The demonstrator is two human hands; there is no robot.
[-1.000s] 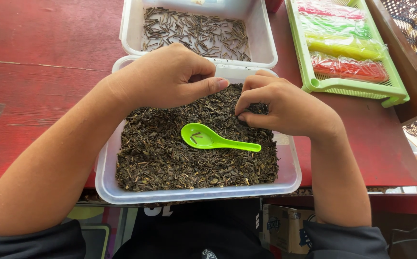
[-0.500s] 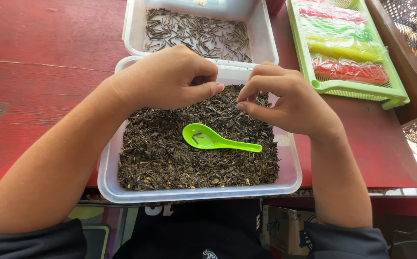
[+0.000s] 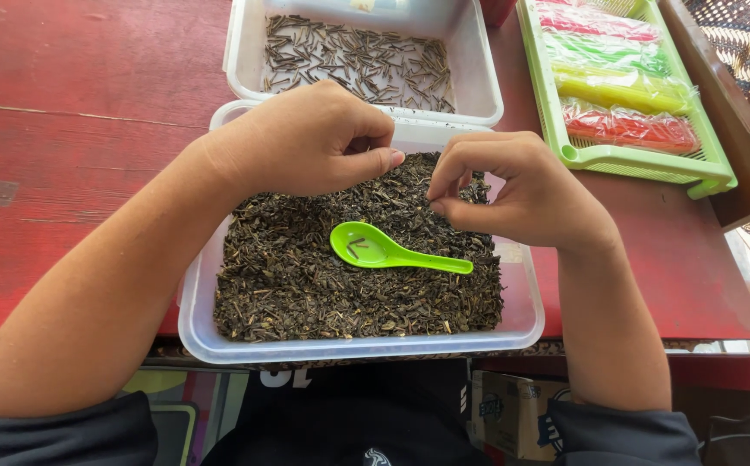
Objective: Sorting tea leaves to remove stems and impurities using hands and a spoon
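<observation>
Hovering over the near tub (image 3: 220, 341) of dry dark leaves (image 3: 306, 276), the left hand (image 3: 306, 142) curls loosely, contents hidden; the right hand (image 3: 513, 190) pinches something too small to tell. Leaves seem light, brittle: pinch gently with fingertips.

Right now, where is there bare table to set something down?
The red table is bare left of both white tubs. A smaller strip lies between the near tub and the green tray. Both hands crowd the near tub's far end.
</observation>
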